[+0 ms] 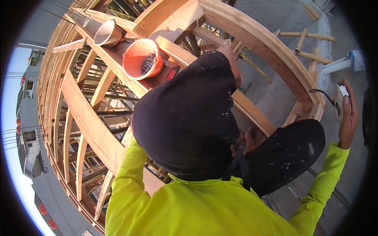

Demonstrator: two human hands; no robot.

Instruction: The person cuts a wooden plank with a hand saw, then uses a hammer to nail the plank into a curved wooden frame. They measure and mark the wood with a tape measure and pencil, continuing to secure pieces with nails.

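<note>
My right hand (348,118) is held out to the far right, its fingers closed round a pale tape measure (338,103). A dark wrist strap (323,92) loops from the tape measure toward the corner of the wooden frame (311,106). My left sleeve (132,167) runs up beside my left thigh, and the hand at its end is hidden. I sit on the timber framework with my knees bent, in dark, paint-spotted trousers (185,118). A bare foot (249,142) shows between my legs.
An orange bucket (132,59) holding nails stands on the boards ahead, and a pale bucket (105,34) sits beyond it. Curved timber ribs with open gaps (80,157) fill the left. At right are bamboo poles (301,41), a white pipe (336,65) and grey concrete (271,74).
</note>
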